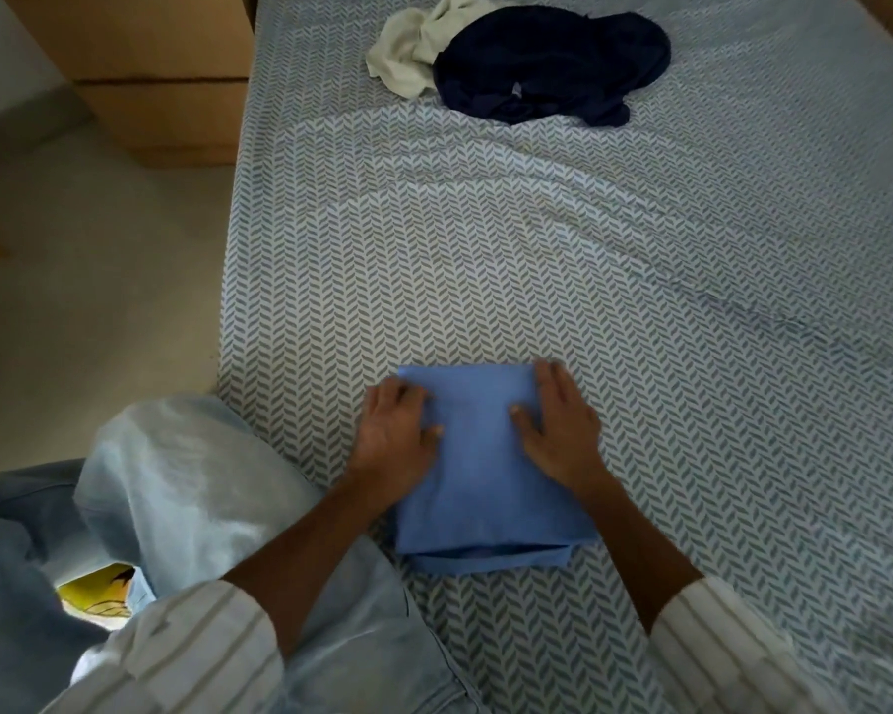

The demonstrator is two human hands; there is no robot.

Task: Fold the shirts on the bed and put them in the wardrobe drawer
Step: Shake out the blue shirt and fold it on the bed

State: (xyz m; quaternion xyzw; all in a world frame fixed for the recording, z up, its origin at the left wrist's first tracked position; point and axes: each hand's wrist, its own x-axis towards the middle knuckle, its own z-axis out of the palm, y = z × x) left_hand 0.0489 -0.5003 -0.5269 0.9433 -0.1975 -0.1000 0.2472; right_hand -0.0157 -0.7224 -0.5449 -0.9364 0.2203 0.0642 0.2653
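A light blue shirt (pixel 480 471), folded into a neat rectangle, lies on the bed (pixel 640 280) near its front edge. My left hand (pixel 395 435) rests on the shirt's left edge with fingers slightly bent. My right hand (pixel 563 425) lies flat on its right edge, fingers straight. At the far end of the bed a dark navy shirt (pixel 552 64) sits crumpled, and a cream shirt (pixel 413 49) is bunched against its left side.
The bed has a grey-and-white herringbone sheet with a few creases in the middle. Wooden furniture (pixel 161 79) stands at the upper left beside the bed. My knee in light jeans (pixel 186 487) is at the bed's front left corner.
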